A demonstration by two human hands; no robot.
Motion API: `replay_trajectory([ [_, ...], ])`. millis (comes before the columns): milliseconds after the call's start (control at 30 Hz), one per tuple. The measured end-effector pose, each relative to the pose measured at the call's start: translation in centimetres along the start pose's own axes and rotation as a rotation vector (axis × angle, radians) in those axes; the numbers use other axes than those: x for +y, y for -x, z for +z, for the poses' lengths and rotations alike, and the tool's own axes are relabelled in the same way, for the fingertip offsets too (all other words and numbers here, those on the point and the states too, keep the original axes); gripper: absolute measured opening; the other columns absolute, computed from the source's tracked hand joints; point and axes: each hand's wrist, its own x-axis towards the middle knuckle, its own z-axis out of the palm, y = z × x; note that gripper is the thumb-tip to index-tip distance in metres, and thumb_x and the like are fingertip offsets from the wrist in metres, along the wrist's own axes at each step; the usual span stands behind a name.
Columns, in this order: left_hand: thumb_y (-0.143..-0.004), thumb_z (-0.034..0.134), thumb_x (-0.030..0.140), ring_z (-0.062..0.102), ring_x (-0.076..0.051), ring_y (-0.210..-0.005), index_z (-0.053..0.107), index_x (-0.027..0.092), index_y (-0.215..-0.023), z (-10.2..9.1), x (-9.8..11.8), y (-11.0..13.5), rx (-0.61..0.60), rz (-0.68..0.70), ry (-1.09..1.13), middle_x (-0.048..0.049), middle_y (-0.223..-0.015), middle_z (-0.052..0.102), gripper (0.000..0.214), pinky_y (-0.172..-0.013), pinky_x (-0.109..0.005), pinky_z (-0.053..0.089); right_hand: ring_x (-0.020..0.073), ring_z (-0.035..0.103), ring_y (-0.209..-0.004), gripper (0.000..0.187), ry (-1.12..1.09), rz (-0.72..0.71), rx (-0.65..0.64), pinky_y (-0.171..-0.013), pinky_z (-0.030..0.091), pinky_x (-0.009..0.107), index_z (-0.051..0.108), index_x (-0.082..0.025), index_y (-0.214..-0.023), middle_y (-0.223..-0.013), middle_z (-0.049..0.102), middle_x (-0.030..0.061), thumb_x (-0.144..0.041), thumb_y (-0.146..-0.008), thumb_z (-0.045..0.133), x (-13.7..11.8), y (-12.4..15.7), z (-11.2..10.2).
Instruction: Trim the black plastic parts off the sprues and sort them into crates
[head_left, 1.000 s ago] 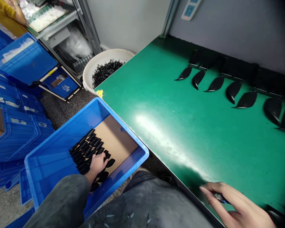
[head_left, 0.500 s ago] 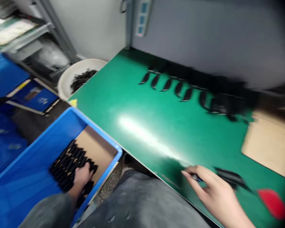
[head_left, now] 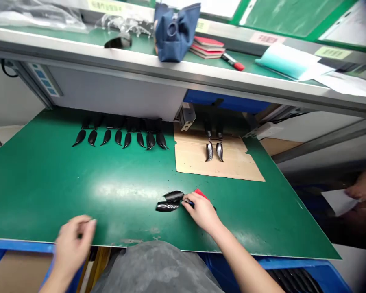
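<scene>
1. At the desk [head_left: 49, 191] front edge: left hand [head_left: 73, 244], fingers curled, blur hiding whether anything is held
2. Mid-desk: right hand [head_left: 203, 211], fingers pinched narrowly on blue tool [head_left: 191, 204], steadying its tip against two black curved pieces [head_left: 170, 201] lying flat
3. Behind: row of pieces [head_left: 122, 138], spaced apart, probably for separate handling

The one camera sits on my head, looking forward and down across the green table [head_left: 49, 191] toward the shelf [head_left: 110, 61] at its back. It is close, with my left hand [head_left: 71, 246] and right hand [head_left: 203, 211] at the near edge.
</scene>
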Motion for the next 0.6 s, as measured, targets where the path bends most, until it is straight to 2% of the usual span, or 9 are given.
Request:
replay_trajectory([
  [33, -0.076, 0.056, 0.054, 0.057, -0.028, -0.086, 0.056, 0.033, -0.089, 2.3, 3.8, -0.7, -0.107, 0.129, 0.013, -0.0035, -0.088, 0.063, 0.025, -0.085, -0.041, 0.041, 0.0189, 0.061, -0.081, 0.014, -0.016, 0.011, 0.018, -0.073, 0.046, 0.030, 0.063, -0.024, -0.086, -0.086, 0.066, 0.0019, -0.030, -0.086, 0.051, 0.0, 0.3, 0.3],
  [67, -0.080, 0.054, 0.050, 0.056, -0.028, -0.094, 0.058, 0.032, -0.094, 4.6, 7.3, -1.2, -0.306, 0.297, 0.005, -0.0051, -0.096, 0.063, 0.023, -0.088, -0.042, 0.039, 0.0194, 0.061, -0.084, 0.014, -0.030, 0.025, 0.040, -0.076, 0.046, 0.031, 0.062, -0.024, -0.091, -0.090, 0.066, 0.0022, -0.030, -0.086, 0.051, 0.0, 0.6, 0.4],
  [100, -0.082, 0.053, 0.047, 0.053, -0.030, -0.100, 0.058, 0.031, -0.099, 6.8, 10.4, -1.4, -0.461, 0.408, 0.002, -0.0074, -0.103, 0.062, 0.024, -0.090, -0.043, 0.036, 0.0202, 0.060, -0.088, 0.015, -0.043, 0.041, 0.065, -0.079, 0.045, 0.033, 0.061, -0.024, -0.096, -0.093, 0.067, 0.0026, -0.030, -0.086, 0.051, 0.1, 1.0, 0.4],
  [133, -0.081, 0.055, 0.046, 0.051, -0.031, -0.102, 0.058, 0.030, -0.099, 8.8, 13.0, -1.5, -0.520, 0.455, 0.004, -0.0081, -0.106, 0.061, 0.025, -0.089, -0.043, 0.035, 0.0212, 0.060, -0.092, 0.019, -0.055, 0.059, 0.092, -0.082, 0.045, 0.035, 0.059, -0.024, -0.102, -0.097, 0.067, 0.0031, -0.030, -0.086, 0.051, 0.2, 1.4, 0.3],
  [200, -0.076, 0.062, 0.045, 0.049, -0.033, -0.101, 0.057, 0.027, -0.094, 11.8, 16.3, -1.2, -0.583, 0.490, -0.007, -0.0095, -0.104, 0.059, 0.026, -0.089, -0.045, 0.033, 0.0232, 0.058, -0.097, 0.026, -0.082, 0.097, 0.141, -0.085, 0.043, 0.038, 0.055, -0.024, -0.111, -0.105, 0.065, 0.0045, -0.029, -0.085, 0.052, 0.7, 2.4, -0.2],
  [300, -0.072, 0.067, 0.038, 0.048, -0.034, -0.100, 0.056, 0.025, -0.086, 13.6, 17.8, -0.7, -0.637, 0.454, -0.011, -0.0103, -0.099, 0.057, 0.023, -0.090, -0.047, 0.030, 0.0246, 0.058, -0.098, 0.028, -0.131, 0.145, 0.192, -0.083, 0.043, 0.040, 0.052, -0.024, -0.113, -0.108, 0.064, 0.0062, -0.028, -0.085, 0.051, 1.7, 4.1, -1.1],
  [433, -0.066, 0.072, 0.032, 0.050, -0.029, -0.088, 0.056, 0.025, -0.084, 12.5, 18.3, 0.3, -0.800, 0.375, 0.078, -0.0070, -0.087, 0.056, 0.025, -0.085, -0.044, 0.033, 0.0242, 0.059, -0.096, 0.019, -0.196, 0.175, 0.236, -0.081, 0.044, 0.039, 0.055, -0.025, -0.104, -0.102, 0.065, 0.0043, -0.028, -0.086, 0.050, 2.6, 6.3, -1.8],
  [500, -0.071, 0.068, 0.037, 0.050, -0.024, -0.078, 0.058, 0.025, -0.094, 11.9, 19.2, 0.8, -0.909, 0.310, 0.171, -0.0044, -0.083, 0.056, 0.028, -0.077, -0.039, 0.038, 0.0231, 0.060, -0.093, 0.017, -0.225, 0.179, 0.258, -0.080, 0.045, 0.037, 0.056, -0.025, -0.102, -0.100, 0.066, 0.0040, -0.027, -0.087, 0.050, 2.8, 7.2, -1.9],
  [600, -0.085, 0.048, 0.047, 0.053, -0.019, -0.074, 0.055, 0.023, -0.116, 11.6, 21.2, 1.4, -1.030, 0.113, 0.454, -0.0044, -0.085, 0.057, 0.039, -0.073, -0.035, 0.044, 0.0196, 0.062, -0.086, 0.016, -0.246, 0.163, 0.269, -0.076, 0.047, 0.031, 0.055, -0.024, -0.102, -0.096, 0.066, 0.0037, -0.026, -0.088, 0.048, 3.0, 8.0, -2.0],
])
